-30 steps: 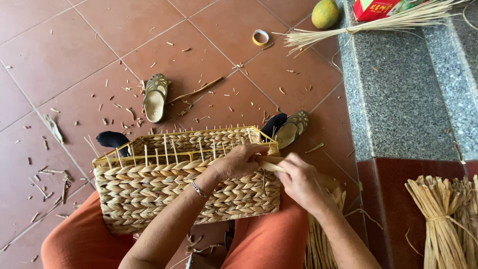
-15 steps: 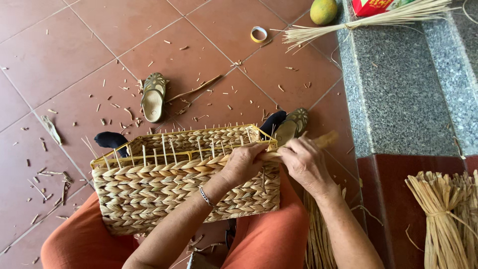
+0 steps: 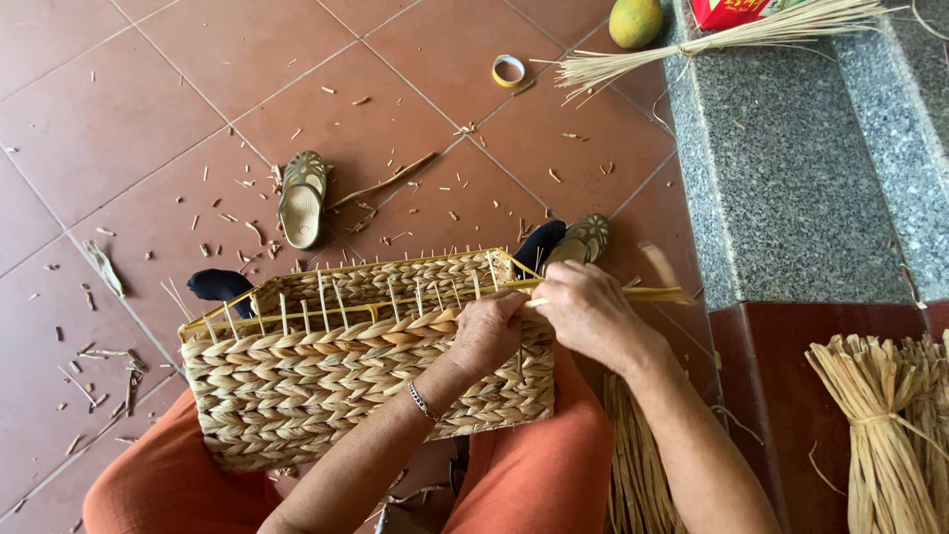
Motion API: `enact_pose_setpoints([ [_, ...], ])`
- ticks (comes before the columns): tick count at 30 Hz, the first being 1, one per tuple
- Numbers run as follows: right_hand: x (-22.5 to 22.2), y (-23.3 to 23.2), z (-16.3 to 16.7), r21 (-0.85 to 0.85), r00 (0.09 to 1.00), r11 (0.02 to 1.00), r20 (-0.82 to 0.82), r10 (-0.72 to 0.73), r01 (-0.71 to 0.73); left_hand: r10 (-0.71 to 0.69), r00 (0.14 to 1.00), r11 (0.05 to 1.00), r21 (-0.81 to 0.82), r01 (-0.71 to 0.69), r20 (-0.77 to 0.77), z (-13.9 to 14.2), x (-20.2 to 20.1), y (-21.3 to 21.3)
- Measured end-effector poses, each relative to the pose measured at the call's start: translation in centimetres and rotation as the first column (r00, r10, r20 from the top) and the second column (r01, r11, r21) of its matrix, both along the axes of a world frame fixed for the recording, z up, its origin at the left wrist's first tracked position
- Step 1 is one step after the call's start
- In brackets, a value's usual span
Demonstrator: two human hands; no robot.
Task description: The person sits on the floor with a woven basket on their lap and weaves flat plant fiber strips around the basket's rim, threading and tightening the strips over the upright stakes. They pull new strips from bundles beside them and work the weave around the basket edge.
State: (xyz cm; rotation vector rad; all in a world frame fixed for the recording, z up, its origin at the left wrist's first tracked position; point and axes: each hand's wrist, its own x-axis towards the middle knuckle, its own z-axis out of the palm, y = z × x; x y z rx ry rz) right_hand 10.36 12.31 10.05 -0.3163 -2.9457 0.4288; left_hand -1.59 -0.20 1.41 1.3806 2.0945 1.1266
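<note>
While I am sitting on the tiled floor [image 3: 129, 109] with my legs in orange trousers [image 3: 539, 475], I am holding a rectangular woven basket [image 3: 346, 381] across my lap, its upright yellow stakes sticking up along the unfinished rim.

- Left hand [image 3: 486, 331]: it is resting on the basket's near rim toward the right corner, fingers curled closed over the braided edge; a thin bracelet [image 3: 422, 400] is sitting on the wrist.
- Right hand [image 3: 591, 314]: it is lying just beside the left, at the basket's right corner, fingers pinched shut on a flat straw strand [image 3: 660, 294] that is running out to the right.
- Basket interior: it is lying open and facing away from me.
- Floor beyond the basket: one sandal [image 3: 301, 198] is lying well apart to the left, a second sandal [image 3: 583, 237] just behind the right corner, and a roll of tape [image 3: 508, 70] farther off, with straw scraps scattered about.
- Stone step [image 3: 791, 198] at right: a bundle of pale stalks [image 3: 722, 38] is lying across it, near a greenish-yellow fruit [image 3: 635, 20].
- Lower right: a tied sheaf of dried straw [image 3: 875, 435] is standing beside the step.
</note>
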Motion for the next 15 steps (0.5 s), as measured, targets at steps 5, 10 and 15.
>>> enact_pose_setpoints([
  [5, -0.5, 2.4, 0.1, -0.315, 0.988, 0.936, 0.053, -0.148, 0.157, -0.071, 0.991, 0.992, -0.097, 0.082, 0.114, 1.2, -0.5, -0.1],
  [10, 0.1, 4.5, -2.5, -0.474, 0.959, 0.835, 0.175, -0.224, 0.281, -0.055, 0.998, 0.997, -0.048, 0.054, -0.012, 0.9, -0.1, 0.7],
  [15, 1.6, 4.5, -5.1, -0.384, 0.967, 0.889, 0.049, -0.250, 0.249, 0.016, 0.999, 0.989, 0.144, -0.010, -0.041, 0.0, 0.5, 0.7],
])
